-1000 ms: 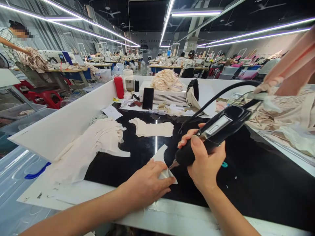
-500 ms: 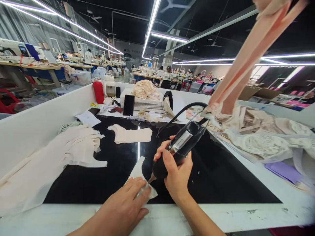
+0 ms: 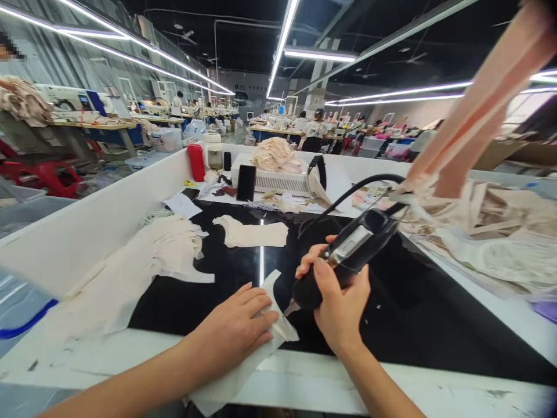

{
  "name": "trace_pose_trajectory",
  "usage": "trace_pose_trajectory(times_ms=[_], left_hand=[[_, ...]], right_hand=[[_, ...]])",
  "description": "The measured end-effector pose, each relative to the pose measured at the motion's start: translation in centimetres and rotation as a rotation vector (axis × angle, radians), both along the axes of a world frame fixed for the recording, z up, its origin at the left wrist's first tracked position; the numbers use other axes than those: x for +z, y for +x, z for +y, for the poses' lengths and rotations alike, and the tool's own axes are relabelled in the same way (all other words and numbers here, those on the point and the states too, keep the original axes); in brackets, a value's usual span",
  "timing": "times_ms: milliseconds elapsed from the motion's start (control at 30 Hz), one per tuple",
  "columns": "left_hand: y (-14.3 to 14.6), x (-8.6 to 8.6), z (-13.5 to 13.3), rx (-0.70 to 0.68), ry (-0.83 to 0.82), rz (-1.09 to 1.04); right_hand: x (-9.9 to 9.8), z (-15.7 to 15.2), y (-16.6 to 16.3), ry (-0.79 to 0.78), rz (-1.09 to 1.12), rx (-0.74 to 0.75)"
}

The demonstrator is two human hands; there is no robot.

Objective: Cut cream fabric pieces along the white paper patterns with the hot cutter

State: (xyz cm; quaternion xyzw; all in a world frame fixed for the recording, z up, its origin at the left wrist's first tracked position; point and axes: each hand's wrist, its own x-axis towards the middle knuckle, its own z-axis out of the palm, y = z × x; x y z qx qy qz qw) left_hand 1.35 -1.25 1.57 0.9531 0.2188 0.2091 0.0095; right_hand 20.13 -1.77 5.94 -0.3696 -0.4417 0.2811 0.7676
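On the counter (image 3: 413,302), the left hand (image 3: 235,328) is pressing cloth (image 3: 273,285) flat, fingers spread; the right hand (image 3: 342,310) is gripping a cutter (image 3: 348,252), tip on it.

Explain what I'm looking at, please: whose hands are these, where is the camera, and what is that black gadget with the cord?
No machine here: a person works with bare hands, and the single camera sits on their head, looking forward and down. The left hand lies flat on a small cream fabric piece on the glossy black worktop. The right hand grips a black corded handheld tool, its pointed tip right by that fabric. Farther back are a stack of cream fabric cut-outs, a red bottle and a white slatted box. Other people work at tables behind.
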Motion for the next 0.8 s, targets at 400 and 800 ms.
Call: trace_pose_trajectory(times_ms=[400, 800], left_hand=[[-0.6, 0.0, 0.7, -0.025, -0.096, 0.048], [-0.6, 0.4, 1.1, -0.085, -0.064, 0.077]], right_hand=[[0.0, 0.1, 0.3, 0.031, 0.001, 0.024], [0.0, 0.0, 0.3, 0.047, 0.005, 0.027]])
